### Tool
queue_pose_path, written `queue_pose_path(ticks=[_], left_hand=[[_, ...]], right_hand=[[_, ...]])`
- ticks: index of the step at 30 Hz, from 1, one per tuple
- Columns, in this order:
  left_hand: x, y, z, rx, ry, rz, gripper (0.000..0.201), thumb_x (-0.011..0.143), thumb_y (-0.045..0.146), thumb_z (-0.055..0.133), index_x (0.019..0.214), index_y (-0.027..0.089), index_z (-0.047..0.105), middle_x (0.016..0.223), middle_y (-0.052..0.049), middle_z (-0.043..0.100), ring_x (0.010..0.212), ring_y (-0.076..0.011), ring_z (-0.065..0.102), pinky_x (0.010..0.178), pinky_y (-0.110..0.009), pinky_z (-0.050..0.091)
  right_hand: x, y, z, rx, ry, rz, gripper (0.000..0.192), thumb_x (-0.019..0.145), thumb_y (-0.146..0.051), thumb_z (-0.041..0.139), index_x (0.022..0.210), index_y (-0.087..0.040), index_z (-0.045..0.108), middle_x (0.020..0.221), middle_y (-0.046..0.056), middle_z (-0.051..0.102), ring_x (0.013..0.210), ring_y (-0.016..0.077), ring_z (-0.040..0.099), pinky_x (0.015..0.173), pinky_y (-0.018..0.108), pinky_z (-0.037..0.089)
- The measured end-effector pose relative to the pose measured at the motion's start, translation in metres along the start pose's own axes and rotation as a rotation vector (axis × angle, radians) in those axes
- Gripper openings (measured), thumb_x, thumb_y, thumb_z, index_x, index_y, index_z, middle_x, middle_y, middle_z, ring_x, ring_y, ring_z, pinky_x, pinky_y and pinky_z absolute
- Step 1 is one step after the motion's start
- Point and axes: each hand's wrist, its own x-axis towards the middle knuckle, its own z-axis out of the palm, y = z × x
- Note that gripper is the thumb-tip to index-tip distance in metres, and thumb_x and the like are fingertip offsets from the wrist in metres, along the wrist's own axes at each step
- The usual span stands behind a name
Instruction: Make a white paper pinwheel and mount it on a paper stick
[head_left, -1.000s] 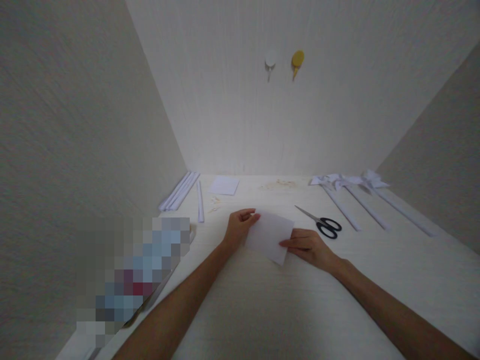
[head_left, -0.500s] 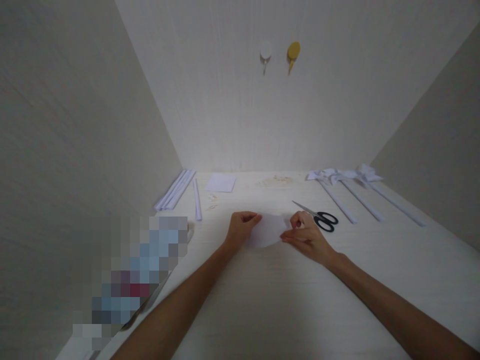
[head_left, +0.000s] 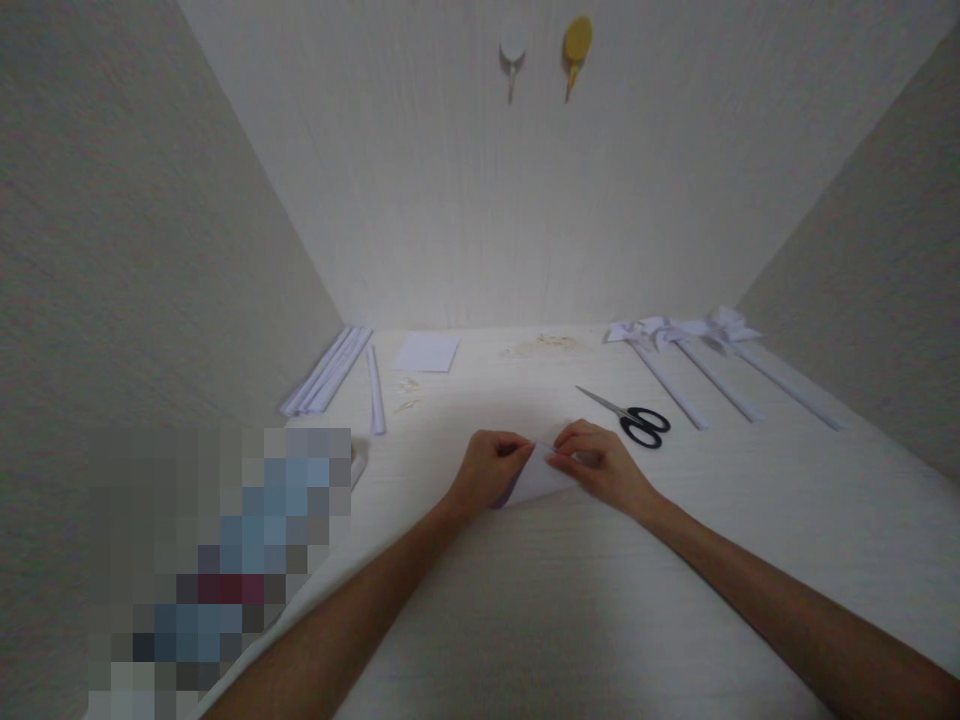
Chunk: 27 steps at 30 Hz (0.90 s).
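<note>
Between my two hands is a small sheet of white paper (head_left: pixel 538 478), bent over on itself and lifted at its far edge. My left hand (head_left: pixel 495 468) pinches its left upper part between thumb and fingers. On the other side, my right hand (head_left: pixel 600 462) grips the right upper part with thumb and fingertips. Just beyond my right hand lies a pair of scissors (head_left: pixel 626 418) with black handles, its blades pointing to the far left. Part of the paper is hidden behind my fingers.
Several rolled white paper sticks (head_left: pixel 330 370) lie at the left, with a single roll (head_left: pixel 376 390) beside them. Behind are a flat paper square (head_left: pixel 427 352) and small pale scraps (head_left: pixel 551 345). Three paper sticks with folded tops (head_left: pixel 739 365) lie at the right. Hooks (head_left: pixel 577 40) hang on the wall.
The paper has gone from nearly flat to folded over. My right hand has moved left, closer to my left hand, and now pinches its upper edge. The view has shifted slightly.
</note>
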Motion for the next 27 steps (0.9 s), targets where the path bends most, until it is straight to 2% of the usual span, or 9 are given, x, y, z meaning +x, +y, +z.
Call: queue_pose_path(ticks=[5,14,27], left_hand=[[0.0003,0.0016,-0.001,-0.002,-0.074,0.003,0.026,0.069,0.03,0.05,0.06,0.011,0.063,0.051,0.002,0.051,0.05,-0.0076,0.041,0.046,-0.019,0.031],[-0.0011,0.0015,-0.0002,0.01,-0.113,0.008,0.025,0.069,0.033,0.051,0.061,0.011,0.061,0.051,0.003,0.047,0.05,-0.0072,0.038,0.046,-0.019,0.028],[-0.0007,0.0042,0.0003,0.063,-0.086,0.009,0.025,0.069,0.032,0.054,0.06,0.011,0.063,0.05,0.003,0.05,0.048,-0.0068,0.039,0.046,-0.019,0.029]], right_hand=[[0.0001,-0.0014,-0.0008,-0.014,0.006,0.021,0.02,0.074,-0.027,0.058,0.056,-0.018,0.058,0.064,0.003,0.06,0.063,0.0144,0.054,0.061,0.029,0.043],[0.0002,-0.0029,-0.0007,-0.039,0.031,0.03,0.023,0.074,-0.026,0.058,0.053,-0.017,0.056,0.062,0.003,0.058,0.061,0.0143,0.052,0.06,0.029,0.041],[-0.0002,-0.0033,-0.0005,-0.04,0.027,0.022,0.024,0.076,-0.026,0.055,0.053,-0.018,0.053,0.061,0.003,0.057,0.062,0.0145,0.051,0.06,0.029,0.04]])
